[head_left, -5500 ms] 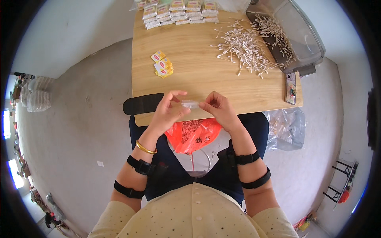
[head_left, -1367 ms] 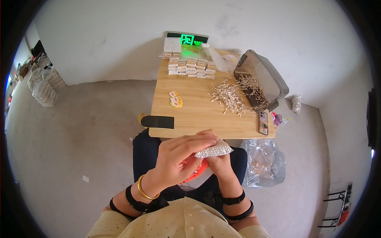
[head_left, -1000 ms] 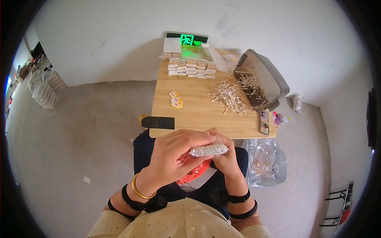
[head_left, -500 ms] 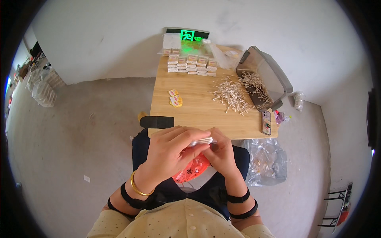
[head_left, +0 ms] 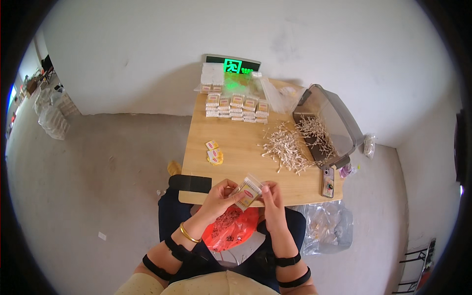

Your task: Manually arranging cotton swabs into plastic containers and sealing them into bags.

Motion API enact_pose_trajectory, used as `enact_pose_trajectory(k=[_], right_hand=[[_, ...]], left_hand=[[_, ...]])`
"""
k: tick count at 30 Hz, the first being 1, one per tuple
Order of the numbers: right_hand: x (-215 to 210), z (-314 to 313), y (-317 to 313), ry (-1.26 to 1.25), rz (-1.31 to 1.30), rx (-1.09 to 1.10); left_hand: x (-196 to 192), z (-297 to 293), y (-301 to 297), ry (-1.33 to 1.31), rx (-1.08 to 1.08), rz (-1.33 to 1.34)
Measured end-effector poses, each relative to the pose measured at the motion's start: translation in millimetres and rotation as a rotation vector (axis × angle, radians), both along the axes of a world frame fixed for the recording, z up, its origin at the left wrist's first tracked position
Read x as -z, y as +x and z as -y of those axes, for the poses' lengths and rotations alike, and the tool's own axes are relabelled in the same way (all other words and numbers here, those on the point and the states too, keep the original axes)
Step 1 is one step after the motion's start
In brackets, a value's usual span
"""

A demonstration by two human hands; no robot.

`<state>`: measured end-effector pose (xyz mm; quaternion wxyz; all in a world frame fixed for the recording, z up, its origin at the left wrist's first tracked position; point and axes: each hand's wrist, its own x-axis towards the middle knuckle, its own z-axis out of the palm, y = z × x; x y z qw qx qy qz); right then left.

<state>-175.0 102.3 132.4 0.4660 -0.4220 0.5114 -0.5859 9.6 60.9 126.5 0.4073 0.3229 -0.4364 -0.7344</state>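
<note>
Between my two hands, just over the near edge of the table, is a small clear packet of cotton swabs (head_left: 246,193) with a printed label, tilted, its clear flap at the upper right. My left hand (head_left: 222,197) grips its left side, thumb across the front. My right hand (head_left: 273,195) pinches the clear film at its right edge. Below them, a red plastic bag (head_left: 241,228) hangs open at my lap with small dark bits in it. Loose cotton swabs (head_left: 285,150) lie heaped on the table and spill from a tipped grey bin (head_left: 339,118).
Filled swab packets (head_left: 237,105) stand in stacked rows at the back of the wooden table (head_left: 236,140), before a lit green exit sign (head_left: 241,65). Yellow-and-white cards (head_left: 214,154) lie at left. A phone (head_left: 328,182) rests near the right edge. A clear plastic bag (head_left: 327,228) stands below.
My hands have moved lower and turned the packet so its labelled front shows, where earlier it was edge-on. The view has tilted up, so the table sits lower in it.
</note>
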Motion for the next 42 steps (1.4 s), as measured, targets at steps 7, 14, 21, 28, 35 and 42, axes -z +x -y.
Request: enact_pose_trajectory(k=[7, 14, 21, 28, 35, 42], right_hand=[[78.4, 42.6, -25.2, 0.175, -0.265, -0.009], [138.0, 76.7, -44.6, -0.044, -1.153, 0.259], [128.0, 82.1, -34.5, 0.024, -1.165, 0.197], [122.5, 82.4, -35.7, 0.056, -1.180, 0.178], [120.7, 84.1, -27.4, 0.026, -1.156, 0.165], [124.8, 80.4, -35.0, 0.029, -1.202, 0.201]], left_hand=[[22.0, 99.5, 6.2, 0.093, -0.346, 0.125], [17.1, 295.8, 24.7, -0.152, -0.631, 0.394], [69.3, 413.4, 7.9, -0.294, -0.576, 0.738], [56.9, 411.7, -15.2, -0.441, -0.519, 1.121], [60.1, 385.5, 18.2, -0.857, -0.701, 0.931], [82.3, 221.9, 29.6, -0.759, -0.544, 0.835]])
